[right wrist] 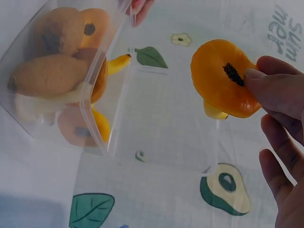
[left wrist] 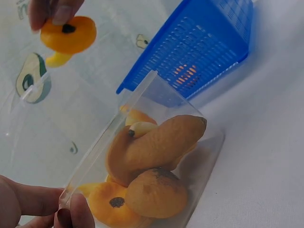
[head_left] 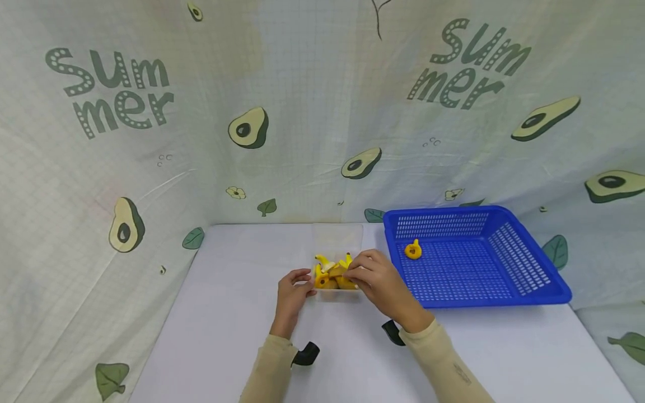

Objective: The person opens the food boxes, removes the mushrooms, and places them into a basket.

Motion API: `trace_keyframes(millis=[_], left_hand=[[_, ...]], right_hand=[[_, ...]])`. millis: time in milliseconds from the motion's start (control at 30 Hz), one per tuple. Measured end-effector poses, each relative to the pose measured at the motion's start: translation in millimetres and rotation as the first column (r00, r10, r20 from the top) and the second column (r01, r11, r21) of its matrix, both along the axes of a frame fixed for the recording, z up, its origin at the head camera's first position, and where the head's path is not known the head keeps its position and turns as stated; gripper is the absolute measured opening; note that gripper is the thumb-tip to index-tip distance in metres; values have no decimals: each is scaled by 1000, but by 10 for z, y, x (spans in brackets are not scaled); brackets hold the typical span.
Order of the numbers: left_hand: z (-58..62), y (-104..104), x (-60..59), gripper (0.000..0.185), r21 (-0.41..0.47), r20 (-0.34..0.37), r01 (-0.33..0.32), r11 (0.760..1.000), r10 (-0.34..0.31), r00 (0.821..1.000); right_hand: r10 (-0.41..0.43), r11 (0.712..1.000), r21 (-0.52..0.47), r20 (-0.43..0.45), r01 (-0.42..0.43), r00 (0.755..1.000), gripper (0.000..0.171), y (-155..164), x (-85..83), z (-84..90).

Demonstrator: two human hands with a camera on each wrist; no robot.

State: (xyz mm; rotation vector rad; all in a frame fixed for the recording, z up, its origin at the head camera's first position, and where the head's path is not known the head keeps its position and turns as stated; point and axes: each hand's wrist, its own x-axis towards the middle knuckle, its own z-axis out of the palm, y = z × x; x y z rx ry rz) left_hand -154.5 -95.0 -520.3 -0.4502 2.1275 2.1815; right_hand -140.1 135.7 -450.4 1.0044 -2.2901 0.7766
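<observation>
- Clearly the right hand (right wrist: 280,142) pinches an orange toy fruit (right wrist: 221,78) between thumb and fingertip, held in the air above the clear box (left wrist: 142,156).
- The left hand (head_left: 291,294) grips the box's near edge, steadying it on the table (head_left: 227,313).
- The fruit looks light and smooth (probably a little slippery), so a rim pinch suits it.
- Another piece (head_left: 413,250) lies in the blue basket (head_left: 529,291).

I'm looking at a staged recording booth, not a lived-in room: a pale cloth backdrop printed with avocados and "Summer" lettering (head_left: 116,89) fills the upper frame, draped behind a plain white tabletop (head_left: 227,313) at bottom centre.
</observation>
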Motion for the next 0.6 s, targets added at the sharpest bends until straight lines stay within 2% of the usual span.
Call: trace_keyframes(millis=[333,600], left_hand=[[8,-3,-1,32,-18,6,5,1000,-4,1000],[12,-11,4,31,-16,12,7,1000,-6,1000]], right_hand=[[-63,997,-39,-108,59,992,33,340,37,106],[-151,987,-71,-122,143,981,37,724,53,173]])
